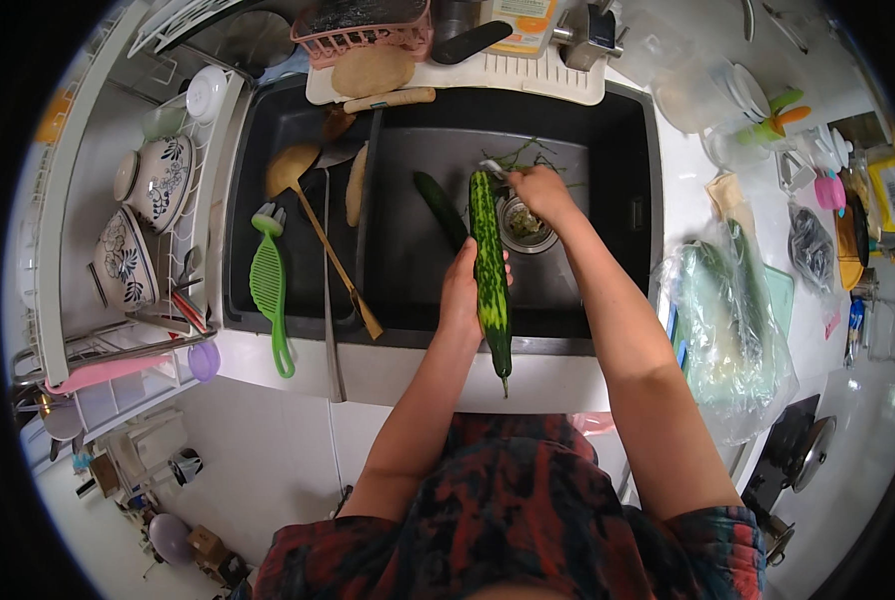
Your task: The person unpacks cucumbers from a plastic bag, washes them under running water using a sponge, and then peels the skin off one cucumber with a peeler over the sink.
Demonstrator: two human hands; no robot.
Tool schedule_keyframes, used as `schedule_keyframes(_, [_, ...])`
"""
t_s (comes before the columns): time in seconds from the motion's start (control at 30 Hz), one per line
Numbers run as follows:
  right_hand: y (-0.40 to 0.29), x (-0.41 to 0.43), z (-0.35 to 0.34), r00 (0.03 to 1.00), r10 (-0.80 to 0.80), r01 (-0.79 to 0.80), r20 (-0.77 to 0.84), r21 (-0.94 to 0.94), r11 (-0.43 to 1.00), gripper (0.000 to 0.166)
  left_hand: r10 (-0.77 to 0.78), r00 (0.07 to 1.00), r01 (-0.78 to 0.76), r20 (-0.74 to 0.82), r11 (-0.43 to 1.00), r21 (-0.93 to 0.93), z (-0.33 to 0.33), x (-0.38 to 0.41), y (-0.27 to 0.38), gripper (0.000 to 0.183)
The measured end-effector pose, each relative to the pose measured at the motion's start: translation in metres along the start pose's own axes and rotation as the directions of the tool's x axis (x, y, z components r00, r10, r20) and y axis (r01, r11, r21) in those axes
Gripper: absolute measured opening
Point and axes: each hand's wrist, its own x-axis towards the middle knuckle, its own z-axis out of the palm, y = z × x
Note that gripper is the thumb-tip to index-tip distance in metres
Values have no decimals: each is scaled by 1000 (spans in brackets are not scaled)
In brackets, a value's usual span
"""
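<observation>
A long cucumber (490, 270) with its skin partly peeled into pale patches is held over the sink basin by my left hand (462, 283), fingers wrapped around its middle. My right hand (541, 193) grips a small tool with a pale head, likely a peeler (491, 168), close to the cucumber's far end. Much of the tool is hidden by my fingers. Behind the left hand, a second, dark green cucumber (438, 202) lies in the basin. Strips of green peel (522, 154) are scattered beyond my right hand, and scraps sit in the drain strainer (528, 229) below it.
The dark double sink (620, 135) has a ladle (291, 171) and a green slotted scoop (269, 289) across its left bowl. A dish rack with patterned bowls (164, 180) stands left. Plastic-bagged cucumbers (725, 292) lie on the right counter. A white drainboard (485, 75) borders the back.
</observation>
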Motion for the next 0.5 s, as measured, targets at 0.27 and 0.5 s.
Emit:
schedule_keyframes(0.27, [-25,-160,-34,992,-91,97,-83,80,992,39,34,999,-30,26,991,-133,-20,40,4,33])
schedule_keyframes(0.5, [-32,-265,-41,938,-332,312,-102,-172,934,53,93,993,-93,74,996,-10,-10,55,6,29])
